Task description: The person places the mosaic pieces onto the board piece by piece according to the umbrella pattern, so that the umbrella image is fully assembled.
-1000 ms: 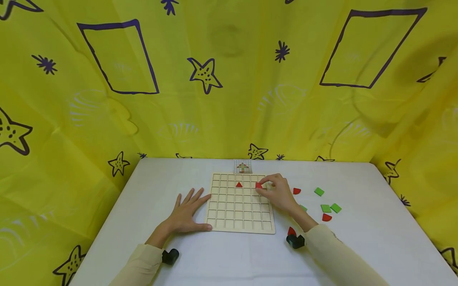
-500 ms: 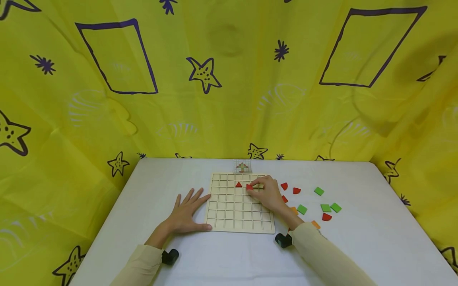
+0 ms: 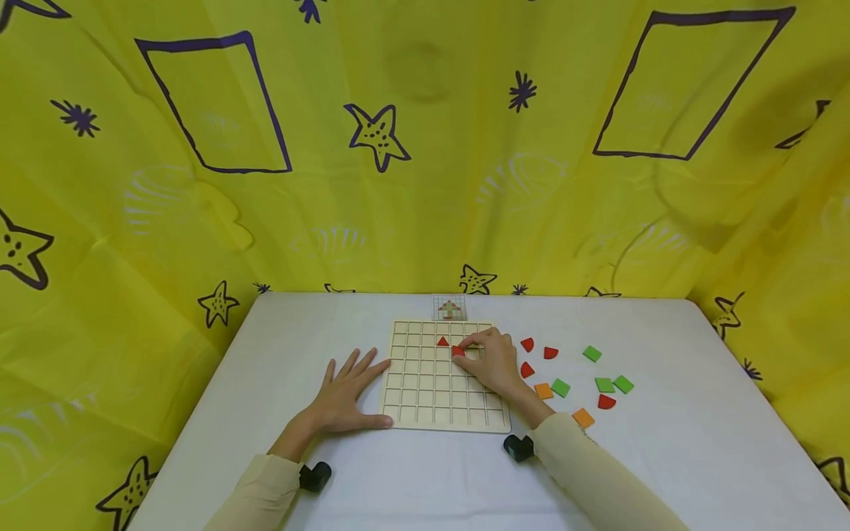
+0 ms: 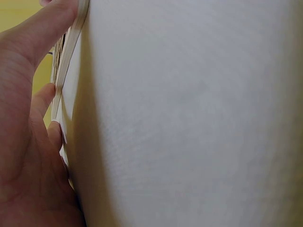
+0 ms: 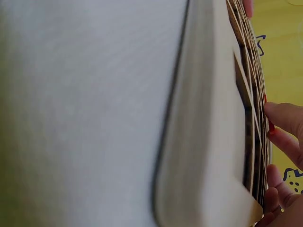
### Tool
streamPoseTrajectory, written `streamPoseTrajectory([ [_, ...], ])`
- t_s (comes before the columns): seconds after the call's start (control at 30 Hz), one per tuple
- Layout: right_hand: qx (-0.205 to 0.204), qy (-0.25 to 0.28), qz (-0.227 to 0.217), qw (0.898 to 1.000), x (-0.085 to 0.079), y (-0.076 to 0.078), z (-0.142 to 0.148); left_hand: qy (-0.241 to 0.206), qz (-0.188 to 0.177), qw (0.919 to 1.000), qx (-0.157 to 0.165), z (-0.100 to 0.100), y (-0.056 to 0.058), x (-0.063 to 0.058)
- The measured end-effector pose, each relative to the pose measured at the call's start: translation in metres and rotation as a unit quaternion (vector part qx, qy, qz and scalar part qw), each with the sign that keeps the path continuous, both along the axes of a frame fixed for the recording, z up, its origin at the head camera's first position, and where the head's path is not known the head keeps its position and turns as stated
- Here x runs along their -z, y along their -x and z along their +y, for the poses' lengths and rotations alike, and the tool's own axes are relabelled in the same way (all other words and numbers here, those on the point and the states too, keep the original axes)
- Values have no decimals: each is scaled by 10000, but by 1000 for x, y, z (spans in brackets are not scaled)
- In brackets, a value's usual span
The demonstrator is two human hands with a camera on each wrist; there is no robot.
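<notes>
watching from my end, i've got the right hand (image 3: 490,360) w/ thumb + finger pinching a red tile (image 3: 458,352) over the upper part of the grid board (image 3: 434,399), just beside the red triangle (image 3: 443,341); can't tell if it's touching down. tile's prob light, stiff, maybe a bit slick, so best held by opp. edges. left hand (image 3: 347,398) has fingers spread, gripping nothing, thumb at the board's left edge.

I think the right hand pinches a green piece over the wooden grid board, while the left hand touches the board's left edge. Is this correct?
Not quite: the right hand pinches a red piece, as the head view shows. The left hand does touch the left edge of the wooden grid board.
</notes>
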State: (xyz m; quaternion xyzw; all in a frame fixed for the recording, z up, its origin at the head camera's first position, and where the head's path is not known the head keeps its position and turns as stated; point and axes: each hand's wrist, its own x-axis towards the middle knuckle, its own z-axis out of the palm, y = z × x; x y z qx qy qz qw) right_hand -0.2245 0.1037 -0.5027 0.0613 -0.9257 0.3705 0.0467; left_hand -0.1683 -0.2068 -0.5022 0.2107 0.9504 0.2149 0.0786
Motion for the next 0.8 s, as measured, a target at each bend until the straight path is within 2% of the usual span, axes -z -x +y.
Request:
streamPoseTrajectory([
  [0.3,27,-168,-18,9999,-3,-1,-2,-170,292,9994,-38,-3,3,15],
  [0.4,18,-224,-63,9997,-4,0,-2,-201,305,9993,-33,-3,2,13],
  [0.6,28,-296,-60,9995,-3,1,-2,-260,144,9996,15,0,-1,2],
  [0.8,11,-321,-106,9994,-4,0,-2,-165,202,9997,2,-2,1,8],
])
